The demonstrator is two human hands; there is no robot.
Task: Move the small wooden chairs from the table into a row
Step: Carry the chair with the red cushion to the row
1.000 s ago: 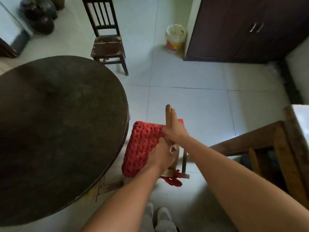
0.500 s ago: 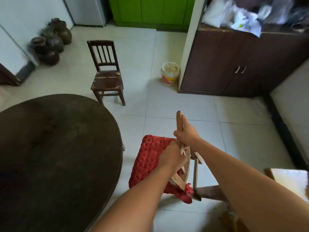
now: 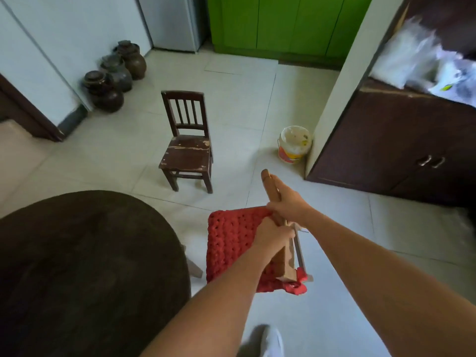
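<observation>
I hold a small light wooden chair with a red knitted cushion off the floor, just right of the round dark table. My left hand grips the lower part of its backrest. My right hand grips the backrest's top rail, which sticks up past my fingers. A small dark brown wooden chair stands upright on the tiled floor ahead, facing me, with a worn seat.
Three dark clay jars stand by the left wall. A plastic bucket sits at a wall corner beside a dark cabinet topped with plastic bags. Green cupboards fill the back. My white shoe shows below.
The view has tilted up and moved forward, so the dark chair looks nearer. Both hands keep hold of the cushioned chair, which has come away from the table's edge.
</observation>
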